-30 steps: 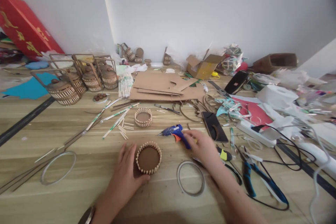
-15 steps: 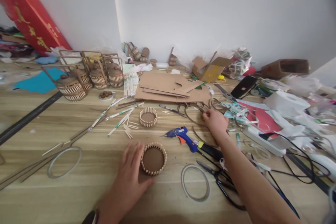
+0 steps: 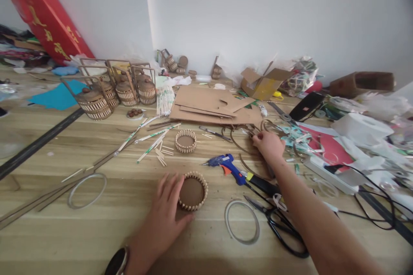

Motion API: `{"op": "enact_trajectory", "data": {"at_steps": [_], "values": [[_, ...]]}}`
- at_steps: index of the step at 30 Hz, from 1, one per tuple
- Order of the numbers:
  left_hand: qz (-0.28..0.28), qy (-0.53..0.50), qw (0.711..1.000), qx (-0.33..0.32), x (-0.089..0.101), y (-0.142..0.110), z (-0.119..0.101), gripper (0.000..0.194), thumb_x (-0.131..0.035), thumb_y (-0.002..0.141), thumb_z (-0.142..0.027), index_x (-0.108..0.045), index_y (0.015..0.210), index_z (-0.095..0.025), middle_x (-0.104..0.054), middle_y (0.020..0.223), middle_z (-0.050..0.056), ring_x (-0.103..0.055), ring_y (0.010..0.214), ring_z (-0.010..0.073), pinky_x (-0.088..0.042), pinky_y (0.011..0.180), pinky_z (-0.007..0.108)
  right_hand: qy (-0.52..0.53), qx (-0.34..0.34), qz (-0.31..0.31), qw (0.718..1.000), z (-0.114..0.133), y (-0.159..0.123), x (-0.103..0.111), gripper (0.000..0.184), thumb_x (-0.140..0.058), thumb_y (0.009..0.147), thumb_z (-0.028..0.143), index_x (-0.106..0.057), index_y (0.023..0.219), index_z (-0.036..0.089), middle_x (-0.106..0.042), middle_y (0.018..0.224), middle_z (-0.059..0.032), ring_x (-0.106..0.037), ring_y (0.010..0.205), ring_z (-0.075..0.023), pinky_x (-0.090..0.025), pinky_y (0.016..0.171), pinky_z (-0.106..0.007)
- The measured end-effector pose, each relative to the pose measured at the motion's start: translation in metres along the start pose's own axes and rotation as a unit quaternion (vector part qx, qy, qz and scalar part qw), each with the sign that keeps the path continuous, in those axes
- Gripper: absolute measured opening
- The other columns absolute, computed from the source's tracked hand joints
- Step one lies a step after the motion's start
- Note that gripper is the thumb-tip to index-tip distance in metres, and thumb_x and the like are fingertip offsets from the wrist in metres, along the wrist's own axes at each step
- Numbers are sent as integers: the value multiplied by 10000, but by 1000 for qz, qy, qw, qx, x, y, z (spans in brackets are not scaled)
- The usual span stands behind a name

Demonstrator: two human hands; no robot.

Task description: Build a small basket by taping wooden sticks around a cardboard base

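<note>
My left hand (image 3: pixel 167 210) rests on the table with its fingers stretched out, its fingertips and thumb against the left side of a small round basket (image 3: pixel 192 192). That basket has a brown disc base and a rim of short upright wooden sticks. Further back stands a similar shallow stick basket (image 3: pixel 186 142). My right hand (image 3: pixel 269 146) reaches to the back right, thumb and fingers pinched at a pile of curved brown strips (image 3: pixel 240 142); the fingers partly hide what they grip. A blue glue gun (image 3: pixel 226 165) lies between the two hands.
Black-handled scissors (image 3: pixel 274 219) and a pale ring (image 3: pixel 241 222) lie near my right forearm. Cardboard sheets (image 3: pixel 206 105) lie at the back. Finished lidded baskets (image 3: pixel 97 103) with tall handles stand back left. A power strip (image 3: pixel 331 175) and cables are at right.
The view has shifted slightly, so the scene sits a little further right. My left hand stays beside the basket, and my right hand stays at the brown strips with little movement.
</note>
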State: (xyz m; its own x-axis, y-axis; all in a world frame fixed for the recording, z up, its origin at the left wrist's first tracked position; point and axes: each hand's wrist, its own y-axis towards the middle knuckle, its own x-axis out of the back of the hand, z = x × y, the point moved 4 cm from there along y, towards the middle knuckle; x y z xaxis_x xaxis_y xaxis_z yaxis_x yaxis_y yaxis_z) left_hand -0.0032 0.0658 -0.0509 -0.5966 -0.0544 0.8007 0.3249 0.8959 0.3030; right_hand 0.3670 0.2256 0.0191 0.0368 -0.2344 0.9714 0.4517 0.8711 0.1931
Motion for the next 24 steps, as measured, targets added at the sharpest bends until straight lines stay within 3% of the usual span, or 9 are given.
{"op": "enact_trajectory", "data": {"at_steps": [4,9,12,18,21,24], "values": [[-6,11,1000,-17,0,0,0,830,-660,829,-270,-230,1536,-217,-425,1515,155,-312,1418,404,-342,1112,630,92,16,-57,994,-1,2,21,205,-625,889,349,-685,914,155,-686,1021,-69,-596,1067,-243,-421,964,-464],[-17,19,999,-30,-2,-1,2,860,-666,828,-271,-186,1540,-233,-439,1501,153,-351,1397,388,-366,1104,609,268,-4,-111,957,-11,12,47,166,-648,833,324,-682,789,167,-670,772,-30,-608,798,-207,-443,796,-371],[-14,21,999,-31,-2,0,2,864,-662,831,-285,-176,1543,-242,-447,1497,145,-365,1392,382,-371,1104,599,388,-32,-126,913,-18,20,58,199,-643,889,351,-659,887,153,-654,800,-1,-608,736,-153,-497,740,-342],[-23,40,998,-46,-1,0,1,876,-672,830,-289,-157,1537,-246,-458,1484,158,-387,1379,387,-412,1074,593,584,-37,-115,803,-27,21,73,284,-587,951,371,-619,1128,152,-660,1063,-55,-652,866,-160,-567,747,-348],[-27,46,997,-54,0,0,0,879,-667,832,-273,-146,1538,-244,-467,1475,162,-406,1366,385,-428,1061,588,640,-22,-130,757,-33,11,88,206,-595,945,338,-625,1003,143,-655,932,-21,-628,751,-125,-551,677,-301],[-30,45,997,-58,-1,0,-1,874,-661,833,-274,-147,1539,-241,-472,1469,163,-416,1359,383,-436,1055,582,661,-5,-177,729,-43,3,111,150,-564,917,205,-527,774,176,-573,704,36,-550,609,-82,-501,636,-251]]}}
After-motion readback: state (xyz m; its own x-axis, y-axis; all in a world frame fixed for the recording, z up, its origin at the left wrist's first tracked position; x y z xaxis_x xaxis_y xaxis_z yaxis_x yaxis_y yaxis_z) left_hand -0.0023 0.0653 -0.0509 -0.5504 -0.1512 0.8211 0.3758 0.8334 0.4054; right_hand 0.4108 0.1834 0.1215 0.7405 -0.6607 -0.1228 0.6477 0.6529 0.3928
